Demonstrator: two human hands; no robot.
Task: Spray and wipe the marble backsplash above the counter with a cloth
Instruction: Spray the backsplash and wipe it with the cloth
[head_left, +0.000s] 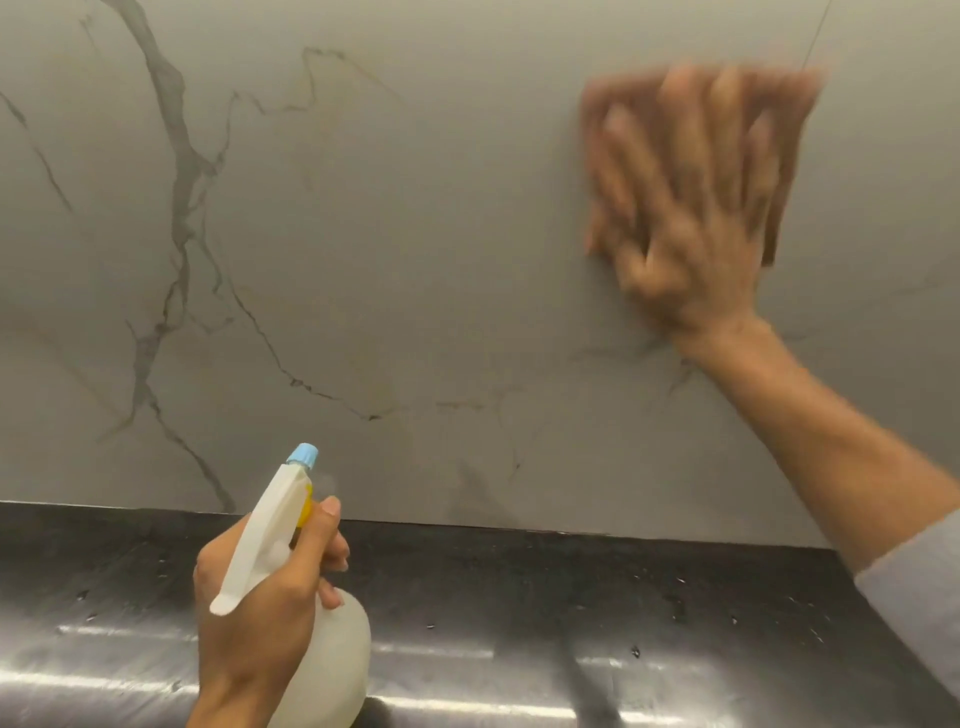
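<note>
**Cloth on the marble, spray bottle held low over the counter**

A person's right hand (691, 208) lies flat against the grey marble backsplash (415, 234) in the upper right of the view, fingers spread wide and pressing a brownish-orange cloth (789, 156) against the stone. The cloth shows around the fingertips and along the hand's right side; both hand and cloth are smeared by motion blur, so the cloth's edges are hard to trace. The palm is open rather than gripping, pinning the cloth with the flat of the fingers. The bare forearm runs down to the lower right, where a grey sleeve (919, 587) begins.

At lower left, the left hand (260, 597) is wrapped around the neck of a translucent white spray bottle (332, 654), the fingers closed on it, the index finger curled at the front of the head by the yellow part. The blue nozzle (303, 456) points up and toward the backsplash, close to the wall's lower edge but not touching it. Dark veins cross the left half of the marble.

Below the wall runs a dark, glossy counter (571, 597), with streaks of reflected light and small pale flecks on it. The bottle is held above the counter, its base at the frame's bottom edge.
</note>
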